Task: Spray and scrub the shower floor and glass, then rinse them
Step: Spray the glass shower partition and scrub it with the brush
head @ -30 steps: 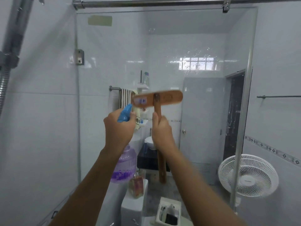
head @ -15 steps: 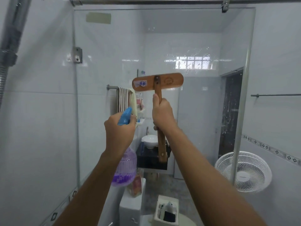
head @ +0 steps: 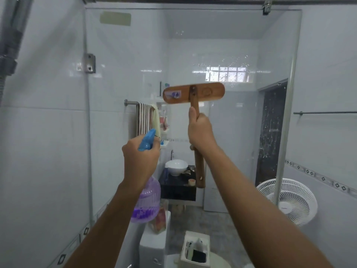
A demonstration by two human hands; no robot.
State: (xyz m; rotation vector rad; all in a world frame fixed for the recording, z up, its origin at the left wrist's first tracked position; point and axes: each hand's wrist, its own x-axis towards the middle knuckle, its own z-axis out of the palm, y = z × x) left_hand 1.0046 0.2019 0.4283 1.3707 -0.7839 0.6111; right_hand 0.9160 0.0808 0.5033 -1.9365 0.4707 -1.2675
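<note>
Scrubbing the glass [head: 231, 45] looks to be the step in hand. The right hand [head: 201, 132] has its fingers wrapped round the brush [head: 193, 92] handle, with the head raised at the glass. The left hand [head: 141, 157] has its fingers gripping the bottle [head: 145, 202], lower down. The next move likely calls for firm strokes across the droplets.

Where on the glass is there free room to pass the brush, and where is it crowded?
Free: the glass panel above the wooden brush, up to the top rail, and the strip between the right hand and the glass's right edge. Crowded: lower left, where the left hand grips the spray bottle.
</note>
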